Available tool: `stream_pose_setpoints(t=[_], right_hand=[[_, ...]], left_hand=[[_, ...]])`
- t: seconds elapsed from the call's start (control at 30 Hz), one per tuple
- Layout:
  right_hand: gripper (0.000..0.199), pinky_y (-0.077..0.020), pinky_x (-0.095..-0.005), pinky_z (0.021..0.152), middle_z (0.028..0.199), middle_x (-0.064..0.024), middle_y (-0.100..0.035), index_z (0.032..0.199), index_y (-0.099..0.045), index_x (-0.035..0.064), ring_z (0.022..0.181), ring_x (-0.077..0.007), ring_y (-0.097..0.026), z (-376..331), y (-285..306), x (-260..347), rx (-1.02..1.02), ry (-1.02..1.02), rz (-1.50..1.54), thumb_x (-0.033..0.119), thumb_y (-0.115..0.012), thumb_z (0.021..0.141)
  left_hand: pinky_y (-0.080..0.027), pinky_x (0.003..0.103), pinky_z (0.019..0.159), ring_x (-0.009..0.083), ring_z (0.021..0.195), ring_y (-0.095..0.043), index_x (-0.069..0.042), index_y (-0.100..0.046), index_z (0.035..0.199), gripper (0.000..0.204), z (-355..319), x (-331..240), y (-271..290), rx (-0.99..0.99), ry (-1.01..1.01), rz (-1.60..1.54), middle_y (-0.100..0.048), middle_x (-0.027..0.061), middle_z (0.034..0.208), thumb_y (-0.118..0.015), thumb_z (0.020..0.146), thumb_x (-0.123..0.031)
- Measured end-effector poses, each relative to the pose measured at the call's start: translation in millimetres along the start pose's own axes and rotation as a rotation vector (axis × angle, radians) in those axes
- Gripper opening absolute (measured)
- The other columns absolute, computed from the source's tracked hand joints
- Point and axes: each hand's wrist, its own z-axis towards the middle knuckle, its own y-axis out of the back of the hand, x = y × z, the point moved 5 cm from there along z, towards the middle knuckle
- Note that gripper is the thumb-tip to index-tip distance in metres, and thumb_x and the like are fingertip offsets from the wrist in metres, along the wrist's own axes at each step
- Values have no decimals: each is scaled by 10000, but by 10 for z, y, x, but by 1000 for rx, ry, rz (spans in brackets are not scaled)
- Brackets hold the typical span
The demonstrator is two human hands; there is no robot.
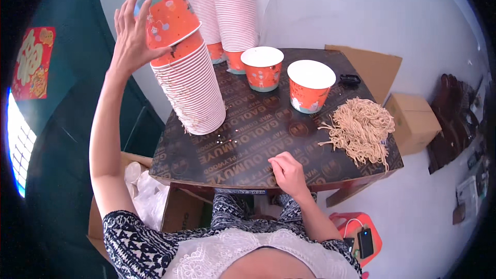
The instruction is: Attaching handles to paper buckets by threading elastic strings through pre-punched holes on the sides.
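1. The left hand point(132, 33) was raised high at the left, its fingers point(146, 13) wrapped around an upside-down orange paper cup point(170, 15) at the top of a tall leaning stack of cups point(191, 93).
2. That top cup sat tilted, partly lifted off the stack, with its teal base pointing up and away from the person.
3. The leaning stack stood on the left part of the dark worktop point(248, 144), rims down, its lower cups showing as pale pink ridges.
4. The right hand point(288, 173) rested at the near edge of the worktop, its fingers curled loosely inward and holding nothing.
5. Two more stacks of upturned cups point(227, 15) stood at the far edge against the wall, close behind the leaning stack.
6. Two single orange cups stood upright with their white insides showing: one point(263, 68) near the middle and another point(310, 86) just to its right.
7. A heap of dry pale noodles point(361, 126) lay at the right side of the worktop, near the second upright cup but apart from it.
8. A small black object point(350, 79) lay at the far right of the worktop, behind the noodles.
9. Cardboard boxes point(413, 121) sat on the floor to the right of the worktop.
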Motion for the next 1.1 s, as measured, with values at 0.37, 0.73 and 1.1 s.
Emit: stream_pose_setpoints(t=[0.37, 0.73, 1.1], right_hand=[[82, -521, -380, 670, 869, -121, -638, 894, -686, 15, 769, -309, -650, -15, -14, 7, 29, 8, -57, 77, -639, 867], [76, -521, -387, 679, 868, -121, -635, 896, -677, 19, 780, -309, -645, -69, -22, 8, 16, 7, -42, 73, -633, 867], [93, -497, -320, 606, 876, -132, -633, 907, -669, -13, 706, -245, -630, -56, 96, 80, -131, 149, 20, -39, -643, 821]], left_hand=[[-524, 416, 821, 341, 994, -612, -1, -609, 1049, 214, -430, -1977, -1261, 458, -75, -530, -609, 163, 1084, -605, 842, -57], [-537, 516, 755, 428, 905, -661, 1, -601, 1062, 230, -756, -2371, -2675, 530, 427, -660, -640, 229, 1088, -522, 864, -84], [-522, 446, 608, 381, 708, -651, -29, -599, 975, 116, -724, -2334, -921, 162, 470, -607, -642, 167, 897, -610, 898, -115]])
